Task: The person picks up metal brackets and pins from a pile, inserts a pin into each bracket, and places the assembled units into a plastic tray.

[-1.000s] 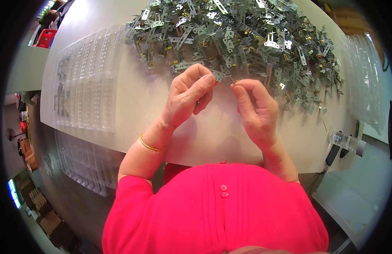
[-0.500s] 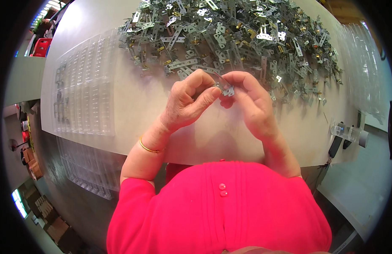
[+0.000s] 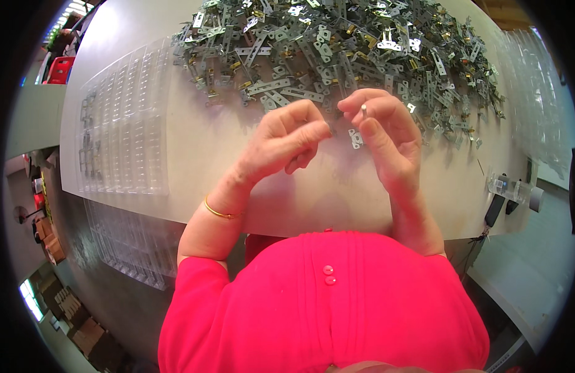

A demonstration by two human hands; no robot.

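My left hand (image 3: 286, 138) is closed, its thumb pressed toward the bent forefinger. What it holds, if anything, is hidden. To its right, my right hand (image 3: 393, 140) pinches a small metal piece (image 3: 364, 110) between thumb and fingers; only a narrow, shiny tip shows. A small silver metal bracket (image 3: 355, 138) with holes shows just left of my right thumb; whether it lies on the table or hangs from the hand I cannot tell. Beyond both hands spreads a big heap of metal brackets (image 3: 337, 56), silver with some brass-coloured parts.
Clear plastic trays with rows of pockets (image 3: 132, 124) lie at the left of the pale table (image 3: 206, 155), some metal parts in the left pockets. More clear trays (image 3: 123, 242) sit lower down. At right are clear plastic sheets (image 3: 529, 93) and a clear bottle (image 3: 514, 189).
My hands were together at a small metal bracket; now they are apart. The right hand has moved right and turned, showing a narrow metal tip. The bracket now shows left of the right thumb.
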